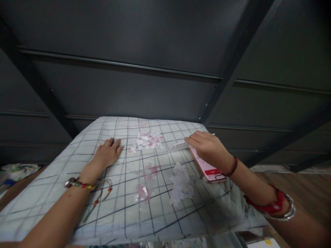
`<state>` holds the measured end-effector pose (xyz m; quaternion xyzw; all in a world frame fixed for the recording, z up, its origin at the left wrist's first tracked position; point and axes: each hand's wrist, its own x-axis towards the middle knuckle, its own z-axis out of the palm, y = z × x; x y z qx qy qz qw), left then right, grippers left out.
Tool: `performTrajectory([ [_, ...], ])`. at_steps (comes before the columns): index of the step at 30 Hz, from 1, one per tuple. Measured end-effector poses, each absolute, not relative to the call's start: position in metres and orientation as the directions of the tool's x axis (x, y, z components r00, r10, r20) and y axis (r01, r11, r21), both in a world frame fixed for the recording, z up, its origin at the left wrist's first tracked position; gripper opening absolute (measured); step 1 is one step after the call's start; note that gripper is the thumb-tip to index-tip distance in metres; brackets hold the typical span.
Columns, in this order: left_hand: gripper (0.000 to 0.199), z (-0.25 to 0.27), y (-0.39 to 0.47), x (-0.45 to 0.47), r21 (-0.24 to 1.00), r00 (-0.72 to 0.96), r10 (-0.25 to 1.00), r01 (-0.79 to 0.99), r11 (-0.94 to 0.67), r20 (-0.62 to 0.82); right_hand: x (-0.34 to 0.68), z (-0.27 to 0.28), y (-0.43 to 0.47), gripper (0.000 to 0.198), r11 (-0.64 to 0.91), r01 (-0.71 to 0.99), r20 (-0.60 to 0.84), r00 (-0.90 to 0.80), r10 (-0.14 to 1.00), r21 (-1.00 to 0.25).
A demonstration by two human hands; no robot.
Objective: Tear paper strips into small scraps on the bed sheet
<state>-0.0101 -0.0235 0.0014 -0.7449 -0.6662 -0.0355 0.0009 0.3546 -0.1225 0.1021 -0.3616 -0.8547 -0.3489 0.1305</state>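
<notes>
While the left forearm slants in from the lower left of the frame, the left hand (107, 153) lies palm down on the checked cloth (116, 224), left of centre, its fingers a little spread and pointing up and to the right. It grasps nothing. A beaded bracelet (84, 185) circles that wrist, its loose cords trailing onto the cloth.

Just left of the picture's middle, in its centre band, a heap of white and pink scraps (148, 139) is spread on the cloth. Below it, two clear, pink-tinged pieces (142, 193) lie flat; whether they are packets, and whether they contain anything, I cannot tell. Slightly right of these, in the lower middle, sits a pile of pale scraps (179, 186).

Right of centre, the right hand (205, 148) is bent over with its back upward, its fingers and thumb pinching a thin white strip (179, 146) whose blurred end points left, toward the space between the two heaps. Beneath that hand lies a pink phone (214, 174). Farther right, a red band (278, 203) and a silver bangle (291, 210) encircle the right forearm.
</notes>
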Motion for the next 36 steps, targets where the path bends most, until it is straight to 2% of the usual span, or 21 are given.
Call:
performTrajectory([
  [5, 0.058, 0.004, -0.024, -0.008, 0.052, 0.093, 0.996, 0.994, -0.094, 0.02, 0.351, 0.102, -0.117, 0.027, 0.44, 0.748, 0.518, -0.662, 0.541, 0.496],
  [11, 0.057, 0.004, -0.023, -0.01, 0.04, 0.116, 0.993, 0.992, -0.117, 0.024, 0.341, 0.094, -0.103, 0.027, 0.435, 0.782, 0.454, -0.617, 0.643, 0.447],
  [15, 0.057, 0.001, -0.023, -0.01, 0.025, 0.123, 0.991, 0.992, -0.124, 0.056, 0.346, 0.101, -0.114, 0.027, 0.472, 0.753, 0.433, -0.653, 0.622, 0.458],
  [18, 0.058, 0.002, -0.024, -0.01, 0.026, 0.112, 0.993, 0.993, -0.113, 0.047, 0.347, 0.107, -0.117, 0.028, 0.442, 0.76, 0.456, -0.643, 0.615, 0.476],
  [24, 0.059, 0.006, -0.026, -0.008, 0.013, 0.093, 0.995, 0.996, -0.093, 0.019, 0.334, 0.102, -0.105, 0.023, 0.404, 0.805, 0.406, -0.575, 0.71, 0.435],
  [32, 0.058, 0.009, -0.028, -0.006, 0.012, 0.084, 0.996, 0.996, -0.085, 0.015, 0.345, 0.103, -0.121, 0.027, 0.477, 0.75, 0.496, -0.661, 0.564, 0.457],
  [36, 0.058, 0.007, -0.027, -0.007, 0.025, 0.103, 0.994, 0.994, -0.104, 0.044, 0.336, 0.106, -0.115, 0.024, 0.423, 0.792, 0.486, -0.607, 0.629, 0.441],
])
